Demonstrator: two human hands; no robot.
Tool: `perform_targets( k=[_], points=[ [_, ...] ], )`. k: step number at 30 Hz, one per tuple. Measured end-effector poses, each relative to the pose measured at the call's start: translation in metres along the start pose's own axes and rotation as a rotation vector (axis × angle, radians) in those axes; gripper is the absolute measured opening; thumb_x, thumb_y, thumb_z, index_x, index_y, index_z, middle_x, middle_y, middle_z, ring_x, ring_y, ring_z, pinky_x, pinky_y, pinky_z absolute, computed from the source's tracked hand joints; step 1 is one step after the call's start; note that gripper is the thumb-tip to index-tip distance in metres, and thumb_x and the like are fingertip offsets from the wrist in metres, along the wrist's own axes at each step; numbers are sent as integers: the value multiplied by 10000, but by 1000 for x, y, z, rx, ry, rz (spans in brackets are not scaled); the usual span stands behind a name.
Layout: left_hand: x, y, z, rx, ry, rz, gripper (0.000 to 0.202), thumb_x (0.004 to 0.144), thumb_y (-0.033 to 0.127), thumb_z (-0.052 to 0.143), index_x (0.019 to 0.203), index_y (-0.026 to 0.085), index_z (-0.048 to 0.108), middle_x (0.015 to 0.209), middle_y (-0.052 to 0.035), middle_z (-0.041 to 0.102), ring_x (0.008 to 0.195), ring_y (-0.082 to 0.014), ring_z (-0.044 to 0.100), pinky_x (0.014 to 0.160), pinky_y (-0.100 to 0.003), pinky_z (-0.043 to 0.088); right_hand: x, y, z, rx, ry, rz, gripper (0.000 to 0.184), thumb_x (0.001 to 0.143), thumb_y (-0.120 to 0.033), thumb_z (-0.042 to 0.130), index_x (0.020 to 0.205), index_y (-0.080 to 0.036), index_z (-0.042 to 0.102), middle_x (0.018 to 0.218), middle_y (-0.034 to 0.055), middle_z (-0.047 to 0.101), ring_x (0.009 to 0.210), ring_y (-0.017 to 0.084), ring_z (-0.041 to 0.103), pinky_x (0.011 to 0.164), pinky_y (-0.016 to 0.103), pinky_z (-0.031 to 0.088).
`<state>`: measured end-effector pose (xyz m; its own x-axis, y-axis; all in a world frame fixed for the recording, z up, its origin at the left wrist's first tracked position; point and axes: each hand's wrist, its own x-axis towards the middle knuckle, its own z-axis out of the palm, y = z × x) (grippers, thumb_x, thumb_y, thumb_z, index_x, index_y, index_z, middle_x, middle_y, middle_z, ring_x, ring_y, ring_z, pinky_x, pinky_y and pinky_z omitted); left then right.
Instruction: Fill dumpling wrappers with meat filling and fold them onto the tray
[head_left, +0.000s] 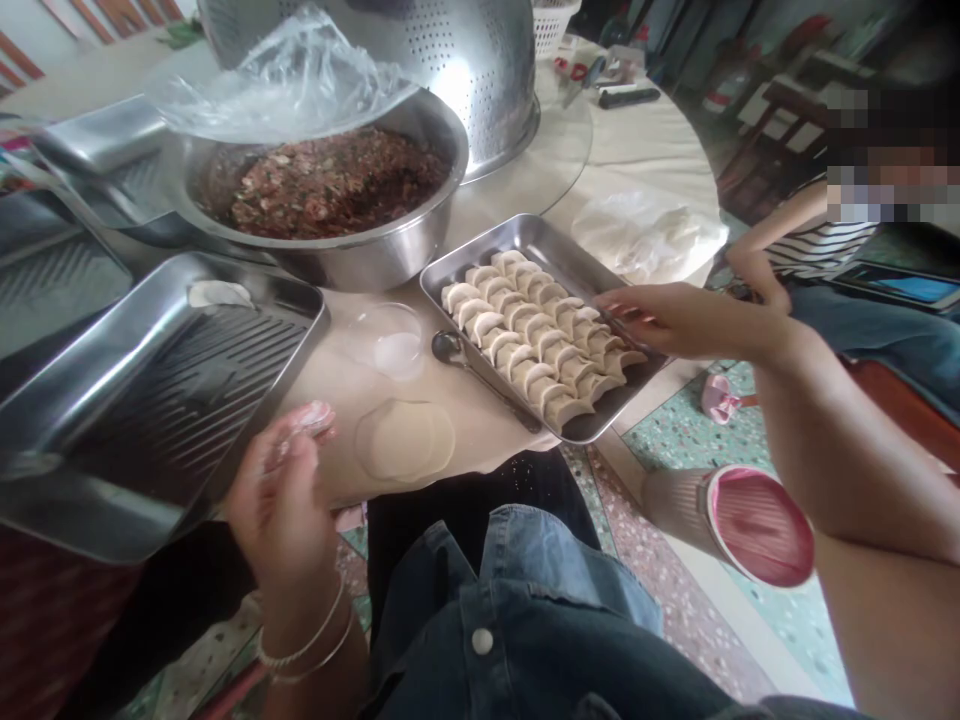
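Note:
My left hand [289,490] is just off the table edge by the left tray, its floury fingers curled together with nothing visible in them. Over the right side of a metal tray [540,228] reaches my right hand [675,318], fingers stretched and apart beside the end of the dumplings [525,325]; no object shows in its grasp. These dumplings lie in tight overlapping rows. Against the tray's near left side leans a metal spoon [487,378]. Round dough wrappers [405,440] lie overlapped on the table between my hands, with another wrapper [397,352] behind them.
Behind stands a steel bowl [375,262] of minced filling [330,185], partly covered by plastic film [292,80]. A ridged tray [172,350] at left holds one pale piece of dough [219,294]. A large colander [480,80] is farther back. Right are a bin [761,525] and a seated person [817,230].

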<state>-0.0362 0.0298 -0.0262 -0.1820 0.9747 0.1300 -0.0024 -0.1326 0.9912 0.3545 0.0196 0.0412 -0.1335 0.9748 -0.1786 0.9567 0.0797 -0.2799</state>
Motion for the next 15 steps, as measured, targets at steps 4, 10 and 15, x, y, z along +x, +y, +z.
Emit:
perform_targets(
  k=[4,10,15],
  points=[
    [-1,-14,-1,377,-95,166,265,823,325,647,1063,228,701,1078,-47,682,1031,-207,613,1010,-383,429,1,-27,-2,-36,212,-18,309,886,-266,438,1098,-180,646,1013,120,696,864,211,645,768,370,474],
    [3,-20,1,765,-332,385,381,801,329,644,1155,190,659,1161,-125,619,1150,-301,498,1051,-503,356,-16,-122,27,28,333,-460,278,886,-168,466,1074,-235,659,1009,79,691,900,220,646,733,392,540],
    [5,-19,2,802,-335,379,323,844,324,586,1091,135,673,1138,-161,601,1131,-309,495,1037,-499,362,-7,-185,89,139,228,-604,297,887,-139,453,1130,-154,623,1106,115,669,991,244,621,756,399,549]
  ],
)
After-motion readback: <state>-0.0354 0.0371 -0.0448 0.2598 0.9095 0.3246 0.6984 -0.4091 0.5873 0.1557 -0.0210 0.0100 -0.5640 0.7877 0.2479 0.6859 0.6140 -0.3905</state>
